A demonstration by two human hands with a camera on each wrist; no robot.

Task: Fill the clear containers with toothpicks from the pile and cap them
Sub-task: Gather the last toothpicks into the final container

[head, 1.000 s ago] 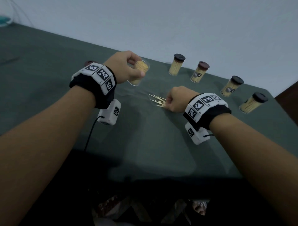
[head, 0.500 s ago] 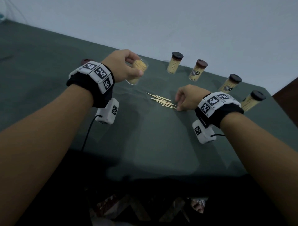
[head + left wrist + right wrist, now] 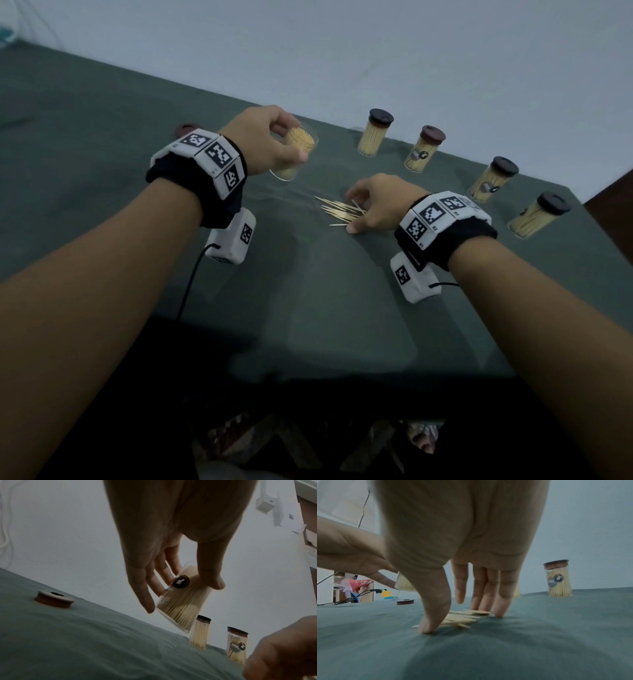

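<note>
Toothpicks lie loose on the green cloth — the right hand rests spread fingertips around them. At ten o'clock, the left hand grips a tilted open container (nearly full).

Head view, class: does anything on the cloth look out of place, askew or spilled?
Yes. Loose toothpicks lie scattered under the right hand. The left hand holds an uncapped container tilted. Its likely cap lies apart on the cloth. Four capped containers stand upright.
</note>
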